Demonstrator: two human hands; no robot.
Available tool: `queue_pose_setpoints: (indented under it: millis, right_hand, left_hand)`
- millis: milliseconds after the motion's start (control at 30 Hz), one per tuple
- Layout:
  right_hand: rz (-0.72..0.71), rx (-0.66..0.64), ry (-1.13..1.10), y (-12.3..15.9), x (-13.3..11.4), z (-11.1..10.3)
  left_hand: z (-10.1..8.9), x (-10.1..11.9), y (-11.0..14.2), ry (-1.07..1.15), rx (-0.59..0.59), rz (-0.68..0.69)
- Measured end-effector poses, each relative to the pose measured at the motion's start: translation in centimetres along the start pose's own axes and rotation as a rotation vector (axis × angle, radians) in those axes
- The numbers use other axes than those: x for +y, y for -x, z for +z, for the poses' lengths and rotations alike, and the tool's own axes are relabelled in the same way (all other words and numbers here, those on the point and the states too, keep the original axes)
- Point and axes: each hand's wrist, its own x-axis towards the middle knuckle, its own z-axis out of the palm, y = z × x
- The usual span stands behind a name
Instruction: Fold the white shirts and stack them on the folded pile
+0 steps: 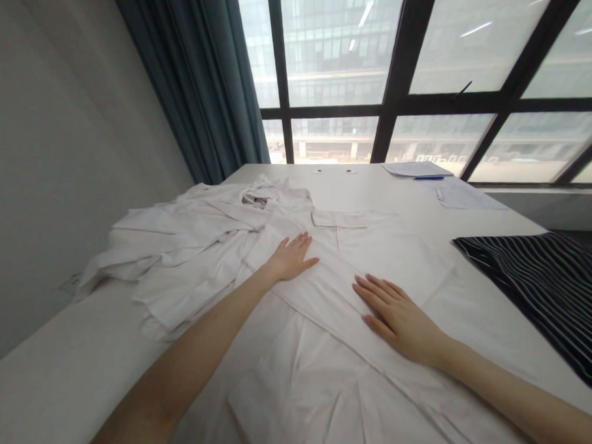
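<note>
In the head view, you are working over a white garment (324,306) that is lying spread across the middle of the table (61,363) and running toward you, past the bottom of the picture. By the look of it, you are smoothing the cloth: your left hand (293,257) is resting flat, palm down with its fingers extended, over the middle of the table, and your right hand (398,316) is lying flat too, nearer to you and toward the table's right side. Neither hand is gripping anything.

The next move, as I judge it, is calling for light, even pressure outward from the left palm, with the right one anchoring the layers, since long diagonal creases are running from between your hands toward the near side of the table. Thin cloth like this could easily be bunching under a hard push.

The garment is lying directly beneath both hands and touching them, and its smoother stretch is filling the gap between. A stitched band (342,218) is lying just beyond your left hand, toward the table's far edge. Heaped white cloth (188,233) is sprawling along the table's left edge; whether it is belonging to the same piece, you cannot be telling from here. A striped cloth (539,283) is lying by the table's right edge, with papers (466,196) and a pen (429,177) sitting toward the far right corner.
</note>
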Motion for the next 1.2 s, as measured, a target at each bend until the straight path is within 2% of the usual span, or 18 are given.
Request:
queue_pose_setpoints:
  millis: [200,333,533,967,1200]
  right_hand:
    - [0.001,-0.021,0.016,0.0,0.0,-0.3]
    - [-0.004,-0.015,0.020,0.1,0.0,-0.2]
    - [-0.008,0.003,0.003,0.2,0.1,0.0]
    - [0.004,0.005,0.024,0.1,-0.1,0.0]
    - [0.010,-0.005,0.025,0.1,0.0,0.0]
  left_hand:
    - [-0.1,-3.8,-1.2,-0.054,0.001,-0.154]
    - [-0.1,-5.0,-2.1,-0.061,0.005,-0.241]
    - [-0.1,-6.4,-3.1,-0.066,0.008,-0.297]
    - [0.2,-7.0,-3.5,-0.069,0.027,-0.317]
    - [0.0,-6.3,-3.2,-0.107,0.129,-0.305]
